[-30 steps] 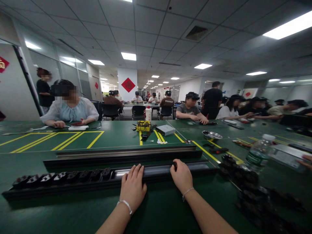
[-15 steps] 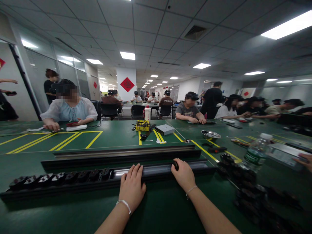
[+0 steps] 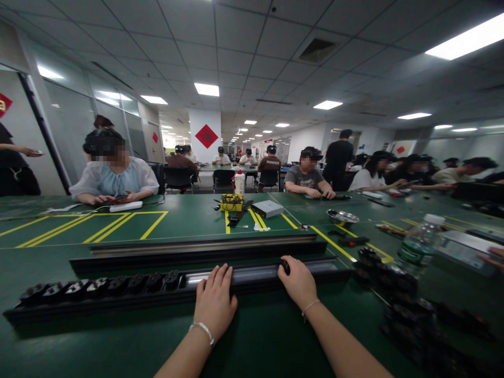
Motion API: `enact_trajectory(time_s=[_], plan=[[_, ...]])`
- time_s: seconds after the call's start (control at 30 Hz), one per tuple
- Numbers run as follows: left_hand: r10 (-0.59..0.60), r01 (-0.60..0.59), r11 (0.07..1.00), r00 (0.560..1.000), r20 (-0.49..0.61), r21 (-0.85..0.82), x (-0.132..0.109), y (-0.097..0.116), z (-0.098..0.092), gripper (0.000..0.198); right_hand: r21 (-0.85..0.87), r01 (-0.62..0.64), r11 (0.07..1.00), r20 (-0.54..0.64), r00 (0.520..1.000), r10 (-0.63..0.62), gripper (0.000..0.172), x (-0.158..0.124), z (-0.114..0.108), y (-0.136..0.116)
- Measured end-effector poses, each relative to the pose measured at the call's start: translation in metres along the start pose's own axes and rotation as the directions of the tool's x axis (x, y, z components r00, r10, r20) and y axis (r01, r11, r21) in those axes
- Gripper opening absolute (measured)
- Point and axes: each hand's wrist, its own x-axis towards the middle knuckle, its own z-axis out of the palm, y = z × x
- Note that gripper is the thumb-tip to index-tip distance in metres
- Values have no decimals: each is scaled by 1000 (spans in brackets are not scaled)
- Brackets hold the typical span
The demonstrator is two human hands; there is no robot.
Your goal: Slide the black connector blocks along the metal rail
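A long black rail [image 3: 255, 275] lies crosswise in front of me, with a greyish strip showing along its channel. Its left part holds a row of several black plug-like modules [image 3: 135, 285], some with light tops. My left hand [image 3: 216, 302] rests flat on the middle of the rail, fingers stretched out and holding nothing. Farther right, my right hand [image 3: 299, 282] is closed around a small black piece [image 3: 285, 266] at the rail; the fingers hide most of it. Behind this rail lies another long black rail [image 3: 197, 255] with a metallic strip.
More black modules [image 3: 407, 310] are heaped at the right, by a water bottle [image 3: 416, 247]. Beyond are a metal bowl [image 3: 342, 217], a grey box [image 3: 266, 209] and a yellow cable bundle [image 3: 231, 202]. Another person's hand [image 3: 494, 258] reaches in at right. Co-workers sit across the green table.
Both my hands keep their places on the rail. The view has shifted slightly. Across the table at left, a person's hands have come together around a red object.
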Motion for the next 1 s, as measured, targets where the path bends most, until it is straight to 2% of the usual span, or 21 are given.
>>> enact_trajectory(time_s=[1.0], plan=[[14, -14, 1000, 1000, -27, -2, 1, -3, 5, 57, -11, -81, 997, 42, 996, 81, 39, 1, -2, -1]])
